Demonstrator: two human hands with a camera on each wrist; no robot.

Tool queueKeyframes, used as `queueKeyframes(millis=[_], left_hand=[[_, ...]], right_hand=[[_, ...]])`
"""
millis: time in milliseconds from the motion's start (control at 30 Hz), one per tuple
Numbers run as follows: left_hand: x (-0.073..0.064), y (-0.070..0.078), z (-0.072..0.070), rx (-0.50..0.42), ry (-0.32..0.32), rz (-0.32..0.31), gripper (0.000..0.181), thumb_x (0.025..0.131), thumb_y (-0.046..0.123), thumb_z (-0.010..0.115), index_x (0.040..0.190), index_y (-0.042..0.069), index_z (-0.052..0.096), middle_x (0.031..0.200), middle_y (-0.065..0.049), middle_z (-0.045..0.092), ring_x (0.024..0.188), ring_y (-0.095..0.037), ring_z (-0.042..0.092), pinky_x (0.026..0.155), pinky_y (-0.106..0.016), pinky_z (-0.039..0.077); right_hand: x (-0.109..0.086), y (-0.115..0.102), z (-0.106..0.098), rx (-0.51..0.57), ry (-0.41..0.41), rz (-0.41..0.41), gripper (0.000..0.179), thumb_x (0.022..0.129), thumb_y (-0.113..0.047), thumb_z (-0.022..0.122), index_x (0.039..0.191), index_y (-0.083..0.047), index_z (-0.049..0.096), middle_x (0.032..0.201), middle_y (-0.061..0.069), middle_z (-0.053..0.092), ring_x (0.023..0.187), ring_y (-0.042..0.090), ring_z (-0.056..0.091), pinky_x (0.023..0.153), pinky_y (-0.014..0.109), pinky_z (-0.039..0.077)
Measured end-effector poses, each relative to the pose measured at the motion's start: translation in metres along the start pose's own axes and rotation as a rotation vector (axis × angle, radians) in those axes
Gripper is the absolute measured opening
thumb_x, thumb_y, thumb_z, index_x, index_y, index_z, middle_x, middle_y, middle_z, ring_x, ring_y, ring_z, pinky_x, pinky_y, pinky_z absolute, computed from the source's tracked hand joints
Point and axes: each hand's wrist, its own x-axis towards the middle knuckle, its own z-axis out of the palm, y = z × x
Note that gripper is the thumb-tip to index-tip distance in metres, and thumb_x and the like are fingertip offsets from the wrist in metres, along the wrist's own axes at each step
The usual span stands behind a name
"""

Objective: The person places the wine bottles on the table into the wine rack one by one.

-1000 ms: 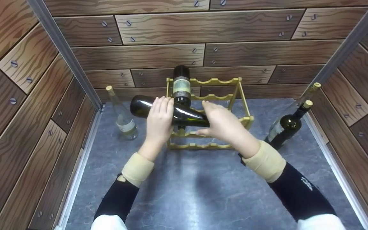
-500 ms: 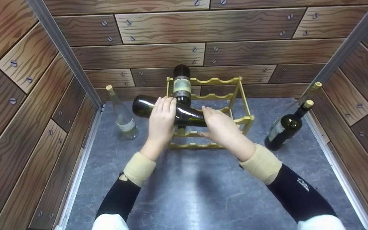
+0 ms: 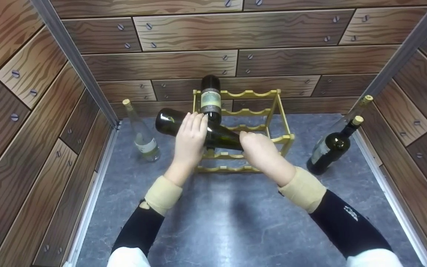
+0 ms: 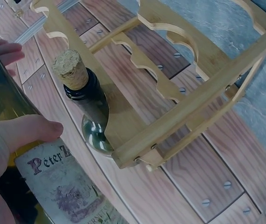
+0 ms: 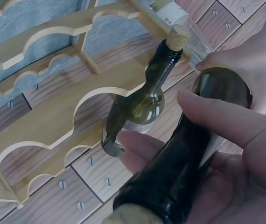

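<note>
A dark green wine bottle (image 3: 222, 138) is held slantwise above the front of the wooden wine rack (image 3: 247, 169), neck to the right. My left hand (image 3: 190, 142) grips its body; in the left wrist view the thumb lies at the upper edge of its label (image 4: 65, 182). Around the neck curls my right hand (image 3: 263, 154), and the right wrist view shows the bottle's cork (image 5: 132, 215) near the lower edge. Another corked wine bottle (image 3: 211, 98) lies in the rack's top left place, its neck toward me, partly hidden behind the held bottle.
To the left of the rack stands a clear bottle (image 3: 146, 146) with a cork. On the right stand a dark wine bottle (image 3: 328, 150) and, behind it, a clear one (image 3: 358, 107). Wood-patterned walls (image 3: 187, 66) enclose the grey floor (image 3: 213, 222) on three sides.
The held bottle has shifted slightly right, its neck end dipping a little. My right hand has moved slightly downward and its fingers have curled closer around the neck.
</note>
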Motion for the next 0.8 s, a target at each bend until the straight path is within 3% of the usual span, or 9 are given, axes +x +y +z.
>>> queueKeyframes(millis=[100,233,567,800], left_hand=[[0.000,0.000,0.001,0.005,0.001,0.020,0.065,0.069,-0.008,0.087,0.130,0.000,0.068,0.127,-0.015,0.074,0.125,-0.033,0.069,0.122,-0.043,0.047],[0.001,0.000,0.003,0.007,0.012,0.044,0.059,0.071,-0.009,0.085,0.128,0.000,0.069,0.126,-0.015,0.075,0.124,-0.033,0.069,0.121,-0.044,0.049],[0.005,0.001,0.006,0.017,0.022,0.095,0.044,0.084,-0.009,0.076,0.127,0.000,0.071,0.124,-0.014,0.076,0.122,-0.031,0.070,0.119,-0.043,0.050],[0.010,-0.001,0.003,-0.001,-0.059,0.081,0.068,0.070,-0.004,0.089,0.134,-0.002,0.066,0.131,-0.015,0.073,0.128,-0.033,0.067,0.123,-0.045,0.046]], right_hand=[[0.001,0.004,0.003,0.033,-0.018,0.008,0.027,0.089,-0.008,0.084,0.103,0.006,0.064,0.097,0.025,0.075,0.088,0.045,0.074,0.077,0.056,0.064],[0.003,0.008,0.004,0.063,-0.064,0.012,0.022,0.090,-0.009,0.082,0.097,0.004,0.065,0.096,0.023,0.074,0.090,0.045,0.074,0.080,0.056,0.063],[0.004,0.013,0.007,0.078,-0.139,0.015,0.024,0.094,-0.016,0.079,0.100,0.003,0.067,0.099,0.022,0.075,0.095,0.043,0.074,0.086,0.057,0.061],[0.005,0.016,0.005,0.170,-0.190,0.073,0.029,0.101,-0.019,0.072,0.114,0.005,0.063,0.110,0.026,0.073,0.101,0.043,0.073,0.090,0.057,0.060]])
